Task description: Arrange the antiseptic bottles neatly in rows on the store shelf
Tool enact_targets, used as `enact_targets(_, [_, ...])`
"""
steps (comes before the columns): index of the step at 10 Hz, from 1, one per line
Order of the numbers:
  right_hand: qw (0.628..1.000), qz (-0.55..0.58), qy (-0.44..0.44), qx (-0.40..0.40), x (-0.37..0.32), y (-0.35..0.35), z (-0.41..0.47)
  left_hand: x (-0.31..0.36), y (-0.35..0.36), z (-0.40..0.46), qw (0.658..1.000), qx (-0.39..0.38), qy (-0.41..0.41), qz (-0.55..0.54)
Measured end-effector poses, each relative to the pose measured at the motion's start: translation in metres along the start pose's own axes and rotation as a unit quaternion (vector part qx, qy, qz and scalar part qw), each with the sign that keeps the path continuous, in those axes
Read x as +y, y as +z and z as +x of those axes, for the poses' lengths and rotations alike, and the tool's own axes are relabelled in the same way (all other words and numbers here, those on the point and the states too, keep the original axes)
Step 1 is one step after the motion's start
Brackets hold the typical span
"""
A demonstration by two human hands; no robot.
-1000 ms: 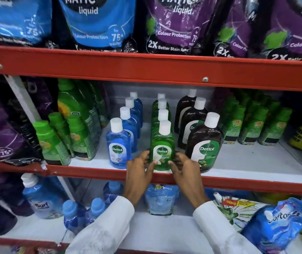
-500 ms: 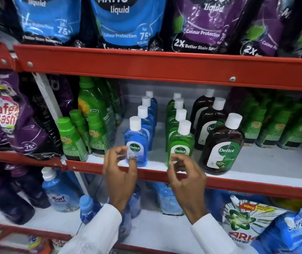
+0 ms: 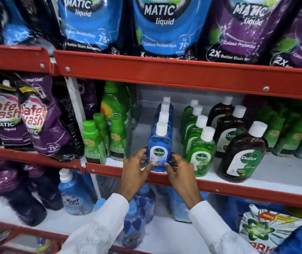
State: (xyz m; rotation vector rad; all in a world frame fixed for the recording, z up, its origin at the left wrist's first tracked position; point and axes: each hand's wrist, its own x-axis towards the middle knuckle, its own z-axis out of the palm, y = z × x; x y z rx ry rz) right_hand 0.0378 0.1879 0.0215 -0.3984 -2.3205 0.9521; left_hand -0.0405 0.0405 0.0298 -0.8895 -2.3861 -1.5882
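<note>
On the middle red shelf stand three front-to-back rows of white-capped antiseptic bottles. The front blue bottle stands upright at the shelf's edge with more blue ones lined up behind it. My left hand touches its lower left side and my right hand its lower right side, fingers curled around the base. To the right runs a row of green bottles, its front one upright, then a row of brown bottles with a large front one.
Small green-capped bottles and a tall green bottle stand left of the blue row. More green bottles fill the right. Detergent pouches hang above; blue bottles and packs sit on the lower shelf.
Both hands left the front green bottle and shifted left to the front blue bottle, now closing on its base. The camera has also swung left.
</note>
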Motion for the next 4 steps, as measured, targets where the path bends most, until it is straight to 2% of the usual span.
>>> enact_targets(3, [1.000,0.018,0.018,0.005,-0.006,-0.004,-0.004,-0.001,0.000,0.001,1.000,-0.010,0.014,-0.011])
enact_targets(4, [0.993,0.062,0.024,0.098,-0.013,-0.021,-0.020,0.001,-0.002,-0.006,0.999,0.030,0.033,0.023])
